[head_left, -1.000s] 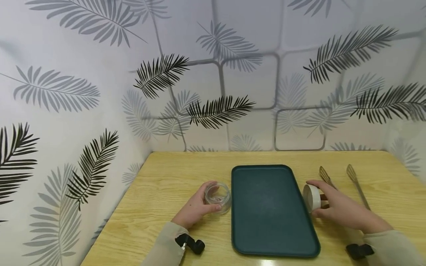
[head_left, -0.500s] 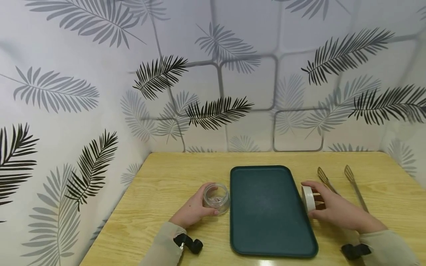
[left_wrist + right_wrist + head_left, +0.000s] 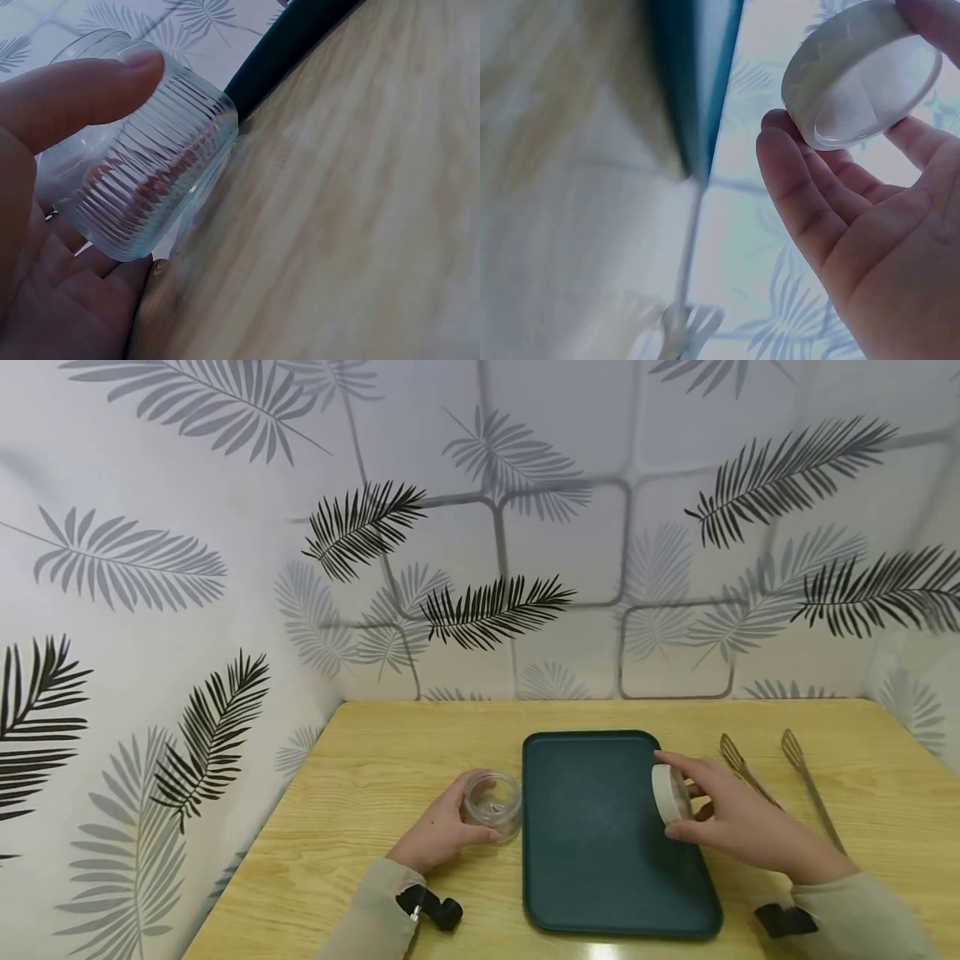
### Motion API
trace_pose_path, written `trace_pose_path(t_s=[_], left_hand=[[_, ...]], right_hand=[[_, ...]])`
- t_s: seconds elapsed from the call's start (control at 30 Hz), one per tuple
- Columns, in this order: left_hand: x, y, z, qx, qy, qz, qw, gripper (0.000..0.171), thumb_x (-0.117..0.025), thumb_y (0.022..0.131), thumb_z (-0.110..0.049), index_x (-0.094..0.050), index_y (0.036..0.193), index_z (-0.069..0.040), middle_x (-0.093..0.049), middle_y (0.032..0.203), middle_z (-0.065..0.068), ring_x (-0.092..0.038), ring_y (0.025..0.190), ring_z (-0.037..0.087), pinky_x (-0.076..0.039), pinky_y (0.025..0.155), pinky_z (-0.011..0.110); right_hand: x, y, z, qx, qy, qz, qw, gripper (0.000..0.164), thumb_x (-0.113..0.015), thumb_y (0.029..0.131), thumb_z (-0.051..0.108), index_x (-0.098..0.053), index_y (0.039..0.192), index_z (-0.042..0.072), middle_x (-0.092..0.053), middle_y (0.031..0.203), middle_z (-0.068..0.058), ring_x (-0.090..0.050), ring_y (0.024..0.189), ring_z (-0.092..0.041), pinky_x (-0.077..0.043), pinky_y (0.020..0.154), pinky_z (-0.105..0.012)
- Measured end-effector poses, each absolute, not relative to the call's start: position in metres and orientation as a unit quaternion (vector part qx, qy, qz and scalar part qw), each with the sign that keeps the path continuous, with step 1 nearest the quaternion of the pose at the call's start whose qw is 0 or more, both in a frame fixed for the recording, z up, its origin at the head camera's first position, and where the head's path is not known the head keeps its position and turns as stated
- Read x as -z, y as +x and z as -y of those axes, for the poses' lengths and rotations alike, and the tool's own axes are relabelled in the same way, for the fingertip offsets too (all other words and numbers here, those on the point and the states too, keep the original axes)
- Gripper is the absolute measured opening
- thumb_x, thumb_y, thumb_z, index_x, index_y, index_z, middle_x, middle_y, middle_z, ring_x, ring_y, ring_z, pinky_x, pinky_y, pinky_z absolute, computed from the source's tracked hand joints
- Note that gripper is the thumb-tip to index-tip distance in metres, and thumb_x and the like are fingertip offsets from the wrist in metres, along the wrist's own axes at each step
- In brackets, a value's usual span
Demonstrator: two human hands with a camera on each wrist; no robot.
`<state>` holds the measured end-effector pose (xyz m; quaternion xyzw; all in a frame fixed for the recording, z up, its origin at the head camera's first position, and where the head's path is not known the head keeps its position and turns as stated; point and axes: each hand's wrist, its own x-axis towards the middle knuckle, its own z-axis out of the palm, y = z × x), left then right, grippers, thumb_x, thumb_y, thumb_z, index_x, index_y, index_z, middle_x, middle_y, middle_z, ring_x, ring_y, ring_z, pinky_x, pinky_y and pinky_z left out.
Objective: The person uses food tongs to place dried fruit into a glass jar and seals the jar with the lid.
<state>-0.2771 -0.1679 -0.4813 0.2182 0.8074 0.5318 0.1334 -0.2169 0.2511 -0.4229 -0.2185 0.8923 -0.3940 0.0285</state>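
On the table at the tray's left edge stands a clear ribbed glass jar [image 3: 492, 806], its mouth upward. My left hand [image 3: 442, 828] grips it from the left, thumb at the near side; in the left wrist view the thumb lies across the ribbed glass [image 3: 157, 161]. My right hand [image 3: 738, 822] holds a short white round dish [image 3: 667, 793] on edge over the right side of the dark green tray [image 3: 600, 835]. In the right wrist view the dish's hollow side [image 3: 874, 94] faces the palm, and a zigzag relief shows on its outer wall. Fingertips pinch its rim.
Two long-handled metal utensils with slotted heads, a left one [image 3: 738, 760] and a right one [image 3: 806, 777], lie right of the tray, near the right forearm. The wooden table [image 3: 390, 752] ends at a leaf-patterned wall [image 3: 465, 668].
My right hand has lifted the white dish from beside the tray's right edge and moved left over the tray, turning it somewhat. The left hand and jar stay in place.
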Motion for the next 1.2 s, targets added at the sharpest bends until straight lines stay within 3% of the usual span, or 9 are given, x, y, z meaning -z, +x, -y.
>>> trace_pose_path(t_s=[0.2,0.5,0.67,0.87,1.2], left_hand=[[0.480,-0.275,0.166,-0.524,0.201,-0.818,0.126,0.093,-0.087,0.081,-0.030,-0.033,0.157,-0.024,-0.047,0.151,-0.002,-0.045,0.137,0.019,-0.034,0.111,0.047],[0.480,-0.275,0.164,-0.530,0.205,-0.815,0.116,0.093,-0.086,0.082,-0.025,-0.032,0.158,-0.022,-0.047,0.151,0.000,-0.040,0.141,0.018,-0.029,0.114,0.049],[0.478,-0.275,0.166,-0.530,0.210,-0.814,0.112,0.092,-0.087,0.080,-0.024,-0.035,0.156,-0.023,-0.049,0.149,-0.002,-0.044,0.137,0.017,-0.033,0.112,0.048],[0.475,-0.272,0.167,-0.512,0.219,-0.823,0.110,0.089,-0.088,0.079,-0.031,-0.038,0.153,-0.036,-0.046,0.145,-0.008,-0.050,0.126,0.020,-0.035,0.108,0.050],[0.472,-0.270,0.166,-0.514,0.220,-0.821,0.118,0.087,-0.086,0.081,-0.036,-0.036,0.152,-0.038,-0.048,0.140,-0.007,-0.053,0.120,0.019,-0.039,0.104,0.048]], right_hand=[[0.414,-0.226,-0.209,0.394,-0.244,-0.885,0.045,0.091,-0.078,0.088,0.046,-0.028,0.161,0.022,-0.043,0.140,-0.015,-0.057,0.109,-0.026,-0.055,0.077,-0.030],[0.407,-0.241,-0.136,0.322,-0.273,-0.906,0.032,0.091,-0.082,0.087,0.035,-0.027,0.161,0.030,-0.041,0.148,-0.004,-0.055,0.112,-0.015,-0.051,0.083,-0.036],[0.409,-0.247,-0.106,0.284,-0.302,-0.910,0.024,0.091,-0.083,0.087,0.030,-0.029,0.161,0.028,-0.040,0.151,-0.002,-0.055,0.120,-0.017,-0.051,0.089,-0.040],[0.414,-0.253,-0.080,0.263,-0.339,-0.903,0.023,0.086,-0.083,0.088,0.025,-0.035,0.159,0.024,-0.038,0.154,-0.004,-0.055,0.123,-0.020,-0.051,0.090,-0.040],[0.414,-0.260,-0.067,0.224,-0.357,-0.906,0.024,0.082,-0.080,0.090,0.021,-0.037,0.158,0.033,-0.038,0.155,-0.004,-0.053,0.127,-0.023,-0.051,0.092,-0.041]])
